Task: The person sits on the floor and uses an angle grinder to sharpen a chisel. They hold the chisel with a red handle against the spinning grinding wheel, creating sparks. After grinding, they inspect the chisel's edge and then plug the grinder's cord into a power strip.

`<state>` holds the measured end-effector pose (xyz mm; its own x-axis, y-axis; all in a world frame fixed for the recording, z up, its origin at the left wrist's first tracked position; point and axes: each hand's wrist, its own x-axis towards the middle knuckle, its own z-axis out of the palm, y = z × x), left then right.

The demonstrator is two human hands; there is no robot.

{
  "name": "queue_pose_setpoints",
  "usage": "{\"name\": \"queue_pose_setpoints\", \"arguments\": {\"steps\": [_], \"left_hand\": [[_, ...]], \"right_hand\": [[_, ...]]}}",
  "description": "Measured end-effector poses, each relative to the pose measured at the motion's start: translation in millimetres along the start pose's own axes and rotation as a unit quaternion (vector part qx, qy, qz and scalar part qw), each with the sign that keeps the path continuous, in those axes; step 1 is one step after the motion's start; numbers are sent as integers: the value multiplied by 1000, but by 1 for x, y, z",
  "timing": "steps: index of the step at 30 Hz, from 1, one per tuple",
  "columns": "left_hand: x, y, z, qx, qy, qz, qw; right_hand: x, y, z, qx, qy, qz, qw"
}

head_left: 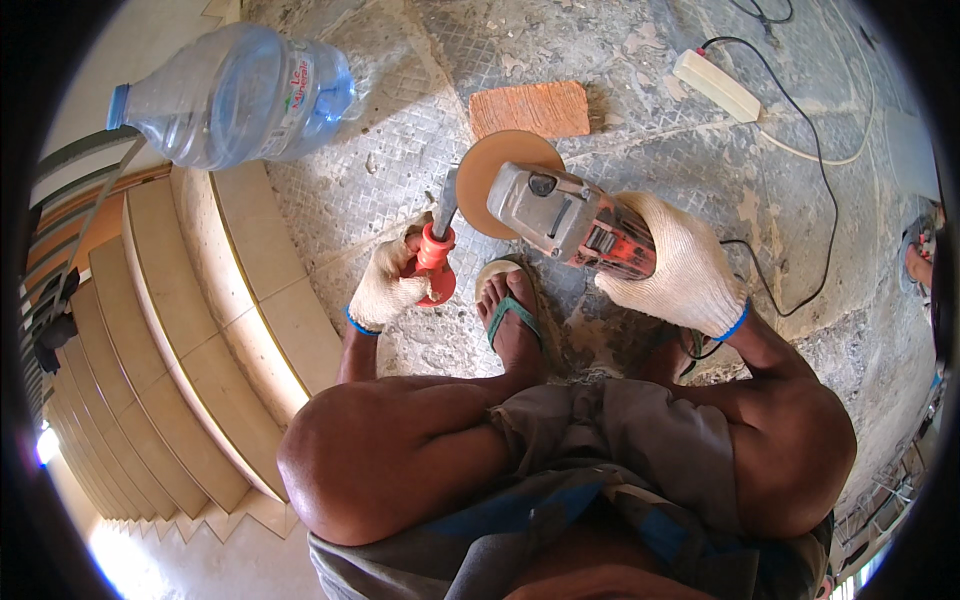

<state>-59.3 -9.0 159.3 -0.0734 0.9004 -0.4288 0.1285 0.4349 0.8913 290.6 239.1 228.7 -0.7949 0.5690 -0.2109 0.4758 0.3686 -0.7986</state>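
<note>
My left hand [387, 280], in a cream knitted glove with a blue cuff, is closed around the red guarded handle of a chisel [445, 205]. The chisel's grey metal end points up and away from me, right at the left edge of a tan disc [507, 180]. Whether the metal touches the disc I cannot tell. That disc is fitted to a red and grey angle grinder [570, 220]. Gripping the grinder's red body is my right hand [685, 265], gloved the same way. Below the disc, between my hands, is my sandalled left foot [512, 318].
A reddish brick [530, 109] lies on the rough concrete just beyond the disc. At far left rests a large clear water bottle [240, 97] on its side. Tiled stairs [200, 330] run along the left. A white power strip [716, 85] and black cable [826, 180] lie right.
</note>
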Motion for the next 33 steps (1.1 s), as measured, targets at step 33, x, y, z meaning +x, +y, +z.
{"name": "queue_pose_setpoints", "arguments": {"steps": [33], "left_hand": [[-11,-30,6,-192,32,15,981]], "right_hand": [[-4,-2,1,-6,-9,5,1000]]}}
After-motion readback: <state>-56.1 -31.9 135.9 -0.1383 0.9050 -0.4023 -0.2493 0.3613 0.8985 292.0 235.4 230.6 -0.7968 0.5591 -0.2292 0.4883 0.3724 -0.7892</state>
